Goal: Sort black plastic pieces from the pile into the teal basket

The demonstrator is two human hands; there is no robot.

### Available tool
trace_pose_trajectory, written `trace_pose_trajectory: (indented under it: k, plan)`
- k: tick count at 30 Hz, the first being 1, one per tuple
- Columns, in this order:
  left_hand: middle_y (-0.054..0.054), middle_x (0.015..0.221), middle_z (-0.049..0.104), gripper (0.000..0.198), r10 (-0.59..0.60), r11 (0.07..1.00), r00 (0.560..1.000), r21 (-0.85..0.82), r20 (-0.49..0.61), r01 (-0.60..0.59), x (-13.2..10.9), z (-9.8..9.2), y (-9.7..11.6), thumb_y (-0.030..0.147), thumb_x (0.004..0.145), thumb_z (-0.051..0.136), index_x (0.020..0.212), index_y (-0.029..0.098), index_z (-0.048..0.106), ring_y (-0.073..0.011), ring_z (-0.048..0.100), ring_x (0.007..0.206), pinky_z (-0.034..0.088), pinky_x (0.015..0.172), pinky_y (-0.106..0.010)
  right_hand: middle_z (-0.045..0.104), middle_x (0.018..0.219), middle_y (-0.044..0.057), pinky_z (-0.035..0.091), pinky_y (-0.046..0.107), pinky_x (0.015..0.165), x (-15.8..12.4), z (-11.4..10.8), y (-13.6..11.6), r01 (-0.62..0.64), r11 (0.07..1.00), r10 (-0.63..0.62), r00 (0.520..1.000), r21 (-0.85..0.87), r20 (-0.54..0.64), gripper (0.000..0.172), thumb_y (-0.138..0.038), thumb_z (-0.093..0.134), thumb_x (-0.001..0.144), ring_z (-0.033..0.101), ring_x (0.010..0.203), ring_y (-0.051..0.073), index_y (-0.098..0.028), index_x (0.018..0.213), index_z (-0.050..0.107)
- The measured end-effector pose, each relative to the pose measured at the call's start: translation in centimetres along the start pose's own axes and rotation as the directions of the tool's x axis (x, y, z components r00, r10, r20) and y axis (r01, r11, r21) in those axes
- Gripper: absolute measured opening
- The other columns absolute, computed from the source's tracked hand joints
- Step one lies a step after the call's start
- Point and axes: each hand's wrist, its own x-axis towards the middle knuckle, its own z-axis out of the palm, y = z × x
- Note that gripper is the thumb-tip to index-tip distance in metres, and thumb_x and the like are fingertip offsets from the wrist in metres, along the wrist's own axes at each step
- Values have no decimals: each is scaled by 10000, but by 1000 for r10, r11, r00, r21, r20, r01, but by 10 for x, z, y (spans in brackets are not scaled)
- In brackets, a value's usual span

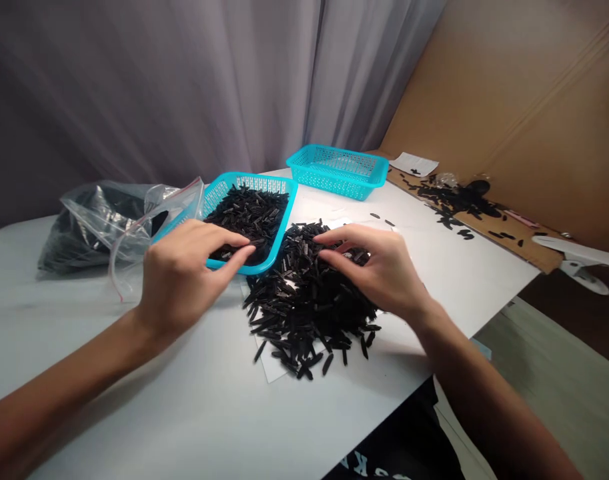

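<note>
My left hand (184,267) reaches over the near edge of a blue plastic basket (278,250) filled with thin black strips (249,210). Its thumb and forefinger are pinched, with a dark strip showing at the tips. Above a loose pile of the same black strips (309,320), my right hand (379,267) has thumb and forefinger close together. Whatever lies between those fingertips blends into the dark pile. The pile spreads over a white sheet (274,370) on the table, touching the basket's right side.
A clear zip bag (99,227) of black material stands left of the basket. Farther back is a second blue basket (334,183). Scattered black pieces (459,200) and a paper (414,164) lie along cardboard at right. A white clamp-like object (579,257) sits at the table's right edge.
</note>
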Motion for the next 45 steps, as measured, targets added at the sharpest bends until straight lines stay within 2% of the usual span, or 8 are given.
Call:
trace_pose_trajectory:
  k: [4, 9, 17, 28, 36, 39, 41, 45]
  plan:
    - [-73, 974, 793, 153, -66, 998, 995, 15, 78, 65, -2, 12, -13, 296, 931, 741, 1032, 180, 741, -286, 704, 921, 539, 827, -425, 811, 1057, 90, 580, 455, 879, 23, -55, 78, -252, 844, 270, 962, -474, -30, 204, -274, 678, 938, 763, 880, 270, -203, 1087, 798]
    - [-57, 990, 782, 181, 218, 970, 976, -110, -5, -217, -18, 17, 16, 170, 896, 750, 1072, 171, 705, -257, 676, 968, 515, 881, -399, 771, 1042, 108, 596, 463, 889, 49, -85, 169, -339, 739, 457, 887, -582, 63, 224, -313, 723, 946, 742, 930, 265, -131, 1073, 754]
    - [-69, 994, 796, 198, 374, 894, 927, -254, -36, -370, -52, 32, 39, 88, 892, 662, 1073, 137, 724, -252, 680, 1016, 501, 888, -366, 668, 1298, 101, 604, 448, 915, 50, -92, 209, -270, 781, 484, 831, -563, 273, 324, -351, 656, 1012, 692, 1083, 244, -178, 1286, 646]
    - [-73, 1013, 776, 227, 353, 873, 935, -355, -16, -336, -56, 41, 36, 50, 911, 602, 1088, 143, 710, -232, 664, 1038, 492, 924, -354, 673, 1280, 102, 610, 441, 898, -1, -132, 223, -200, 778, 416, 874, -595, 250, 324, -347, 655, 1013, 697, 1062, 235, -173, 1286, 641]
    - [-138, 1166, 744, 352, 465, 801, 864, -508, 194, -317, -55, 45, 32, 312, 980, 579, 1292, 155, 619, -276, 686, 1083, 575, 875, -396, 641, 1354, 112, 588, 467, 955, 15, -185, 214, -244, 709, 218, 968, -662, -123, 330, -348, 644, 1019, 674, 1131, 251, -195, 1311, 635]
    - [-150, 1180, 737, 415, 474, 799, 841, -529, 262, -285, -51, 44, 32, 400, 954, 642, 1305, 180, 611, -281, 705, 1043, 589, 841, -406, 653, 1341, 110, 559, 496, 1001, 21, -160, 190, -165, 764, 157, 985, -624, -69, 307, -356, 637, 1021, 663, 1163, 260, -193, 1281, 653]
    - [-141, 1157, 741, 361, 447, 813, 853, -521, 271, -261, -49, 43, 33, 352, 940, 679, 1260, 192, 631, -263, 713, 1008, 587, 834, -390, 703, 1260, 138, 516, 512, 1067, 17, -128, 162, -46, 829, 118, 989, -557, 93, 258, -364, 584, 1044, 659, 1193, 282, -195, 1187, 717]
    - [-114, 1104, 747, 223, 389, 833, 885, -509, 257, -218, -48, 44, 34, 245, 960, 645, 1177, 200, 665, -235, 718, 962, 583, 790, -350, 611, 1480, 107, 487, 454, 1127, 1, -60, 97, 166, 931, -8, 900, -326, 435, 499, -548, 620, 990, 585, 1349, 282, -296, 1421, 619]
